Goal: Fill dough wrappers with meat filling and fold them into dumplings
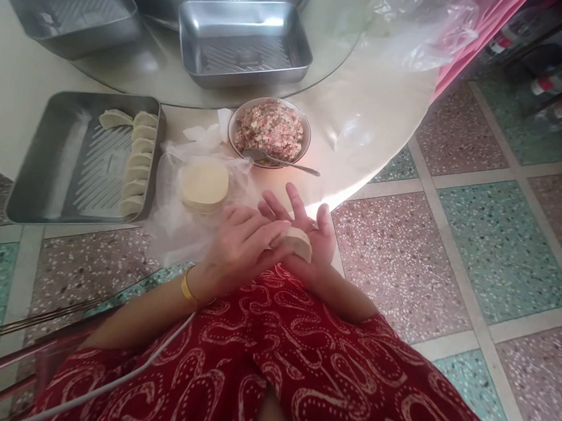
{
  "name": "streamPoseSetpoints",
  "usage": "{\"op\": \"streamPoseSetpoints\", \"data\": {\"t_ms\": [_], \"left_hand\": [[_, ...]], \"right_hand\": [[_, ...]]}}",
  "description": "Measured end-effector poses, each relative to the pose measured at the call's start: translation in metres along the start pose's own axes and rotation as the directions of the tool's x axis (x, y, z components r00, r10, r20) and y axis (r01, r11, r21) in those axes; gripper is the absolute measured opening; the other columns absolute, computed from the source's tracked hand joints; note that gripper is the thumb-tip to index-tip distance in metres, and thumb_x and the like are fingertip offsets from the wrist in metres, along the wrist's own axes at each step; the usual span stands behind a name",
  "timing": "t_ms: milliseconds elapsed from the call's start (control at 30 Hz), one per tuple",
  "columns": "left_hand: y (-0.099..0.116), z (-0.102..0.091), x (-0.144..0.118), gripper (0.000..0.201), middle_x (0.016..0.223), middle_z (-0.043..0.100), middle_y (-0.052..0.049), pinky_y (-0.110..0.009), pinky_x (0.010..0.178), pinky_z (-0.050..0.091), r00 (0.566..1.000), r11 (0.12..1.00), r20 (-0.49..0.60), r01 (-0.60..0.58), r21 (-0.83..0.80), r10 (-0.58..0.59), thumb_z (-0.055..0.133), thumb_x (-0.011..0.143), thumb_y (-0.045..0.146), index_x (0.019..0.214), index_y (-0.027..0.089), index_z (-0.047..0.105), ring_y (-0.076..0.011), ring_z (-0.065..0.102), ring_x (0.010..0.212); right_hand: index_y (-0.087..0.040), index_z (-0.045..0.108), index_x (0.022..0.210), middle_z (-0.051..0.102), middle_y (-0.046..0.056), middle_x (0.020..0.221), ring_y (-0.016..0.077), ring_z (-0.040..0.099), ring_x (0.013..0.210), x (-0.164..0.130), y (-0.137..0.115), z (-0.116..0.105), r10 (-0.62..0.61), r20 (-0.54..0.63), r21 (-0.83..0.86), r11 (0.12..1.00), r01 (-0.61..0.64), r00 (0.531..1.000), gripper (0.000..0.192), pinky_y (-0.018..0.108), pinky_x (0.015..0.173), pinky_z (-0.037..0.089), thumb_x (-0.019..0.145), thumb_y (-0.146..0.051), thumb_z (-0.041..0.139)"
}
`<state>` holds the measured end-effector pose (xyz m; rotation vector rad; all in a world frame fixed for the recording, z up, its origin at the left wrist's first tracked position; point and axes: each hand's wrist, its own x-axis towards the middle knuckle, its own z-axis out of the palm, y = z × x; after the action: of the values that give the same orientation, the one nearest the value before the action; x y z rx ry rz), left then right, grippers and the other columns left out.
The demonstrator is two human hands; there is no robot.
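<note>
My two hands meet over my lap, just off the table edge. A folded dumpling (299, 242) lies in my right hand (318, 233), whose palm faces up with the fingers spread. My left hand (241, 243) covers the dumpling's left side and pinches its edge. Just beyond my hands, a stack of round dough wrappers (204, 183) sits on a clear plastic bag. A bowl of pink minced filling (270, 132) with a metal spoon (284, 162) resting in it stands behind the stack.
A metal tray (50, 158) at the left holds a column of several finished dumplings (138, 160). Two more metal trays (246, 43) and a large steel basin stand on a glass turntable at the back. Crumpled plastic (416, 22) lies at the right. Terrazzo floor surrounds the table.
</note>
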<state>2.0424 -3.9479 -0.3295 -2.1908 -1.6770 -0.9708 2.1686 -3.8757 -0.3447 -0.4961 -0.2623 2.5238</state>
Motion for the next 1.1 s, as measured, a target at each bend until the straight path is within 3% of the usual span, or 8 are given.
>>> {"op": "streamPoseSetpoints", "data": {"t_ms": [233,367,667,933,1100], "left_hand": [[0.000,-0.001,-0.004,0.009,0.077,0.071,0.001,-0.033,0.070,0.042,0.998,0.998,0.039,0.055,-0.021,-0.054,0.066,0.087,0.018,0.085,0.020,0.058,-0.0149,0.058,0.071],[0.001,0.000,-0.005,0.006,0.078,0.072,0.001,-0.033,0.071,0.044,0.994,0.992,0.033,0.107,-0.062,-0.105,0.064,0.087,0.018,0.088,0.020,0.058,-0.0139,0.060,0.070],[0.000,-0.010,-0.014,0.002,0.085,0.071,-0.002,-0.031,0.074,0.049,0.956,0.931,0.123,0.290,-0.221,-0.268,0.061,0.089,0.016,0.088,0.018,0.062,-0.0141,0.063,0.078],[0.001,-0.002,-0.016,0.007,0.083,0.070,-0.002,-0.030,0.071,0.048,0.979,0.961,0.069,0.204,-0.187,-0.194,0.062,0.090,0.019,0.084,0.018,0.060,-0.0131,0.062,0.077],[0.001,-0.005,-0.015,0.003,0.083,0.070,-0.002,-0.029,0.071,0.048,0.964,0.942,0.072,0.264,-0.206,-0.254,0.063,0.090,0.019,0.088,0.017,0.063,-0.0129,0.061,0.075]], "right_hand": [[-0.033,0.049,0.138,0.068,0.005,0.126,0.0188,0.063,0.115,0.004,0.002,-0.003,-0.053,0.005,-0.019,0.998,0.053,0.999,0.062,0.042,0.101,0.049,0.095,-0.066,0.020],[-0.033,0.040,0.146,0.061,0.007,0.136,0.0207,0.059,0.119,0.004,0.002,-0.003,-0.046,-0.009,-0.038,0.998,0.046,0.999,0.064,0.044,0.100,0.048,0.095,-0.067,0.021],[-0.032,0.050,0.138,0.067,0.004,0.125,0.0181,0.064,0.113,0.003,0.002,-0.002,-0.059,-0.015,-0.006,0.998,0.059,0.998,0.061,0.041,0.100,0.048,0.097,-0.066,0.019],[-0.034,0.045,0.142,0.064,0.005,0.130,0.0209,0.059,0.120,0.004,0.004,-0.002,-0.079,-0.045,-0.066,0.995,0.076,0.996,0.063,0.049,0.108,0.041,0.094,-0.069,0.024],[-0.035,0.047,0.139,0.065,0.003,0.129,0.0195,0.059,0.120,0.003,0.004,-0.004,-0.077,-0.001,-0.060,0.995,0.077,0.997,0.060,0.046,0.108,0.042,0.095,-0.068,0.025]]}}
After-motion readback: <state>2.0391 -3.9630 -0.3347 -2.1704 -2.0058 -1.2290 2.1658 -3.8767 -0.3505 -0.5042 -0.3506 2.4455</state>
